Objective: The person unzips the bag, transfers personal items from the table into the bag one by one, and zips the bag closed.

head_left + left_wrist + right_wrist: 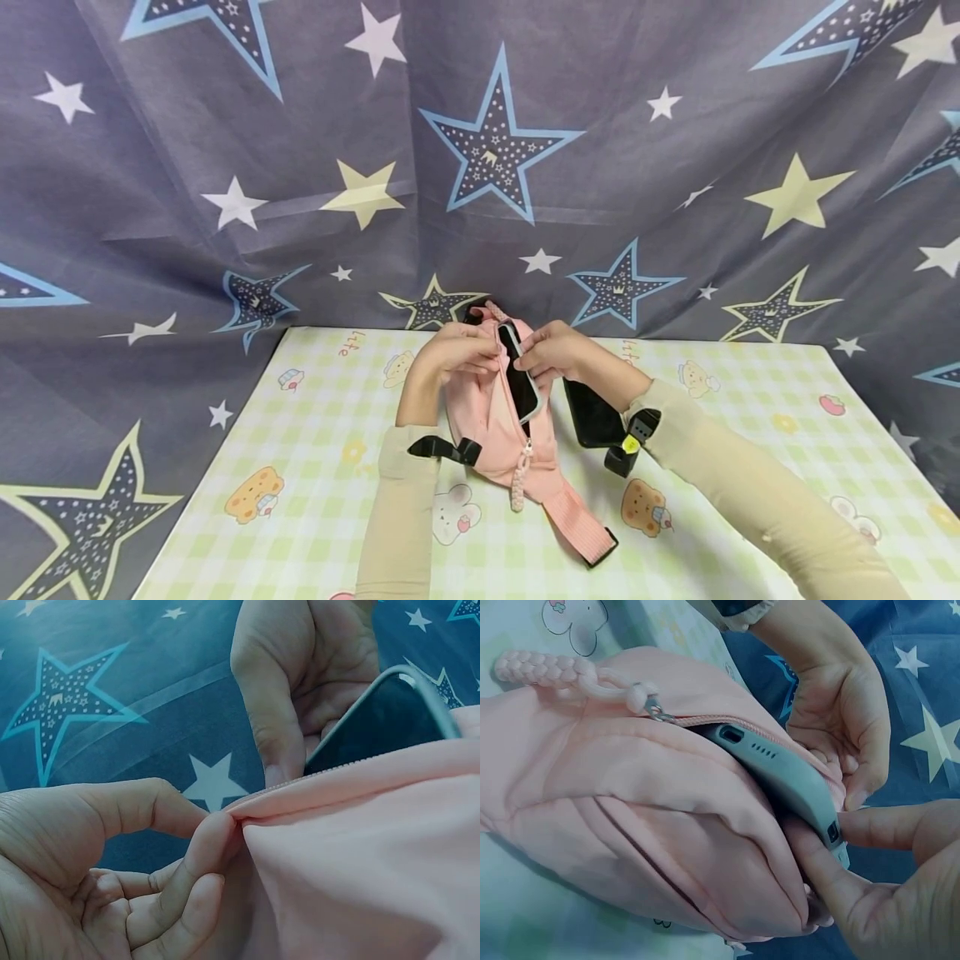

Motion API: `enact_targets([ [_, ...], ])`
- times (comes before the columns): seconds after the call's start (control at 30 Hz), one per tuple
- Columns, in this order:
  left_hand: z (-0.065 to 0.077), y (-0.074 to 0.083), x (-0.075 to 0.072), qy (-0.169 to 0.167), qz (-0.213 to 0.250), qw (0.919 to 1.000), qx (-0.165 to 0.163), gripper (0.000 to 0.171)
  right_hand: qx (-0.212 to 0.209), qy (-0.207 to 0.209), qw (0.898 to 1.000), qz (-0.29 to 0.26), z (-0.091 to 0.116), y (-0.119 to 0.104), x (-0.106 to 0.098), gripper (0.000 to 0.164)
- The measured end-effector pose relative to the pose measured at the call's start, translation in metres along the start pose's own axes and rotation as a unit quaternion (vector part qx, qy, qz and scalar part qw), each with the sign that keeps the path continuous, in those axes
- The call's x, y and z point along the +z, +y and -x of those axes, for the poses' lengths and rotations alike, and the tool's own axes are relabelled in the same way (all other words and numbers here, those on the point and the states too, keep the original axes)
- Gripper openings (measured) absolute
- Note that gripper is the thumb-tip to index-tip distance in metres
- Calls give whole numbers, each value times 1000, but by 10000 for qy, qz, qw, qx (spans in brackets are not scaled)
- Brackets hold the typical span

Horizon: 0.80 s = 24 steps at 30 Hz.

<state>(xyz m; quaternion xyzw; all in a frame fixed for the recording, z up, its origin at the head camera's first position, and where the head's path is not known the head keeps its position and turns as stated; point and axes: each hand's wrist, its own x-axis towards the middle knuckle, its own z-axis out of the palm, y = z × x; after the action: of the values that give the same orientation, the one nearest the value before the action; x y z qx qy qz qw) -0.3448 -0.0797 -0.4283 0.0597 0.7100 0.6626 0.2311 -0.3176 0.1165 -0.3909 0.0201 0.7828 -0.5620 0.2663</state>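
A pink waist bag (491,442) lies on the table with its main zipper undone. Tilted in that opening is a phone (525,383) in a pale grey-green case, its lower part inside the bag. My left hand (459,352) pinches the zippered edge between thumb and finger, as the left wrist view shows close up. From the other side, my right hand (561,350) grips the phone by one end. In the right wrist view the right thumb and finger lie on either side of the case (791,776). A braided pull (551,669) hangs from the zipper slider.
Beside the bag, partly under the right forearm, lies a flat black object (592,417) like a tablet. The bag's wide pink strap (579,525) stretches toward the front. A checked, cartoon-printed cloth (300,533) covers the table; a star-patterned curtain (480,250) hangs behind.
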Motion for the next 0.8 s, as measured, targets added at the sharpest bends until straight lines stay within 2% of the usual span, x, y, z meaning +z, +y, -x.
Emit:
enact_targets([
  [0.33, -1, -1, -2, 20, -36, 10000, 8, 6, 191, 219, 9992, -287, -16, -4, 0, 12],
  [0.8, 1, -1, -3, 169, -29, 9998, 87, 5, 208, 456, 9987, 104, -18, -7, 9, 20],
])
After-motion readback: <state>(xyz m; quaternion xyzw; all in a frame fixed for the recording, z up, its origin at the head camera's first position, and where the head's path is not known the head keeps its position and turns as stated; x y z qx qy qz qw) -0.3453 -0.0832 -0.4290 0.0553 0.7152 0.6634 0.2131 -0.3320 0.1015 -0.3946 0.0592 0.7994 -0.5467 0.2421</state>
